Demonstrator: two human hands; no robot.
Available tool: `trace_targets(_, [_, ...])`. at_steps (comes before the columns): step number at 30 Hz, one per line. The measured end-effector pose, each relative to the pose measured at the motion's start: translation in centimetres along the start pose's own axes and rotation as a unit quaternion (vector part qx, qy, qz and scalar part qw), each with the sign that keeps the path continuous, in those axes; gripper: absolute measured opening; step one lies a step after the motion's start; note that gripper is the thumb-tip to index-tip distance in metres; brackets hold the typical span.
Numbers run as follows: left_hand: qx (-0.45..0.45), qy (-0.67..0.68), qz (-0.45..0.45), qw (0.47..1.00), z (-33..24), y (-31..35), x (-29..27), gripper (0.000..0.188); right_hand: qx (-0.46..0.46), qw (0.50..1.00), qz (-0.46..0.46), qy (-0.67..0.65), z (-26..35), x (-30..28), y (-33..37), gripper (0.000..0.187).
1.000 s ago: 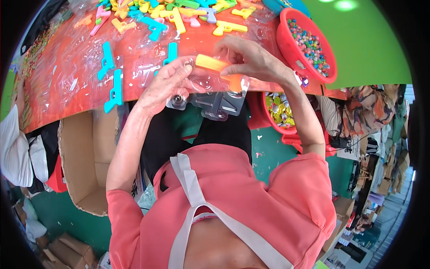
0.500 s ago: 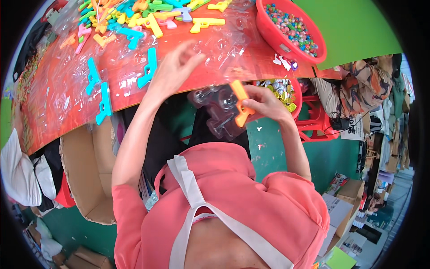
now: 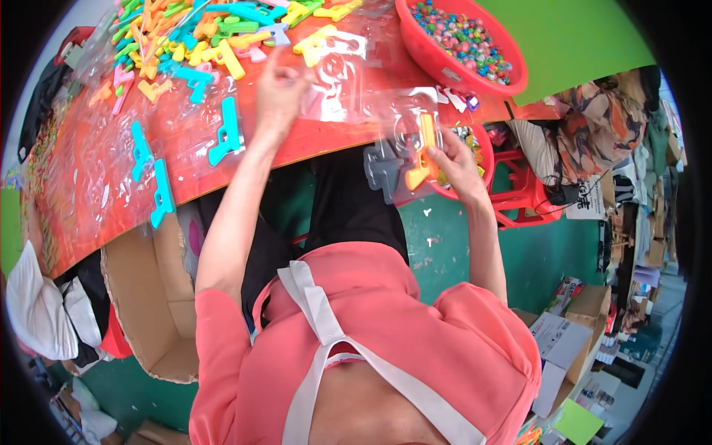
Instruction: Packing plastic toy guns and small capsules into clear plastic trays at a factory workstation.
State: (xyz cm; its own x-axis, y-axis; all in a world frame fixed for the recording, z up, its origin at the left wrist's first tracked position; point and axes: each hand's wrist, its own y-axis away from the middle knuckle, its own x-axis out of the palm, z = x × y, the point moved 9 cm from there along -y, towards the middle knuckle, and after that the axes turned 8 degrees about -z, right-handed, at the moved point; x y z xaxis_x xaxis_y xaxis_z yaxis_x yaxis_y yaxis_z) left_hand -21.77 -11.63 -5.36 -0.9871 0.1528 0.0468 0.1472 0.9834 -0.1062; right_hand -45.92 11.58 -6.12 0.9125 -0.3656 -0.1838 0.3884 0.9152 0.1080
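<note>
Orange toy pistol point(image 3: 425, 141) now farther right

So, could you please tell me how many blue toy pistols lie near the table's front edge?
3: the rightmost pistol, left of the left hand; the upper pistol and lower pistol farther left. The left arm might hide more.

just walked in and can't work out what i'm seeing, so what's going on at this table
A person is handling toy guns and packaging. The right hand holds an orange toy gun with clear plastic at the table's near edge. The left hand is over the red table, blurred, near more clear packaging. Three turquoise guns lie to the left, a colourful pile beyond, and a red tub of balls at right.
</note>
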Motion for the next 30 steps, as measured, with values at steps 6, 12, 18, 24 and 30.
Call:
trace_targets(6, [-0.037,0.275,-0.087,0.957,-3.6,-0.5,-11.2,0.052,-0.015,0.997,0.057,0.053,2.3,4.5,-4.7,0.042])
trace_targets(12, [-0.073,0.278,-0.105,0.952,-3.3,5.4,-18.1,0.049,-0.035,0.986,0.139,0.087,4.1,13.6,-8.1,0.052])
trace_targets(18, [-0.093,0.282,-0.09,0.951,-1.8,8.8,-16.7,0.047,-0.334,0.847,-0.044,0.412,10.3,16.8,-15.0,0.052])
trace_targets(24, [-0.121,0.296,-0.045,0.947,-1.6,9.3,-13.4,0.044,-0.369,0.754,-0.013,0.543,9.9,21.3,-23.2,0.061])
trace_targets(30, [-0.129,0.294,-0.017,0.947,-2.1,9.1,-12.5,0.046,-0.424,0.777,0.076,0.459,10.2,21.1,-23.5,0.036])
